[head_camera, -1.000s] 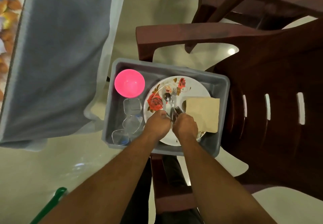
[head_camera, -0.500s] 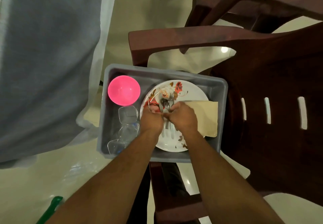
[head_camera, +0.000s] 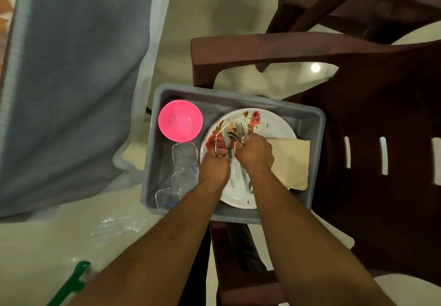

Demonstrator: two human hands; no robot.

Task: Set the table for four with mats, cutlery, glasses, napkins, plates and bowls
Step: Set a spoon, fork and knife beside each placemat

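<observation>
A grey tub [head_camera: 307, 119] sits on a dark brown chair. Inside it lie a white plate with red flowers [head_camera: 269, 124], a pink bowl [head_camera: 180, 120], several clear glasses [head_camera: 185, 154] and a tan napkin [head_camera: 292, 162]. Cutlery [head_camera: 238, 131], a fork and spoons among it, lies on the plate. Both hands are over the plate: my left hand [head_camera: 214, 168] grips cutlery handles, and my right hand [head_camera: 255, 154] grips other pieces next to it. The handles are mostly hidden by the fingers.
The brown plastic chair [head_camera: 372, 119] fills the right side, its armrest [head_camera: 262, 48] behind the tub. A table under a grey-blue cloth [head_camera: 71, 79] hangs at the left. A green object [head_camera: 71, 284] lies on the cream floor at the bottom left.
Both hands have moved a little up the plate and closed round the cutlery, gathering the pieces together. The view has shifted slightly.
</observation>
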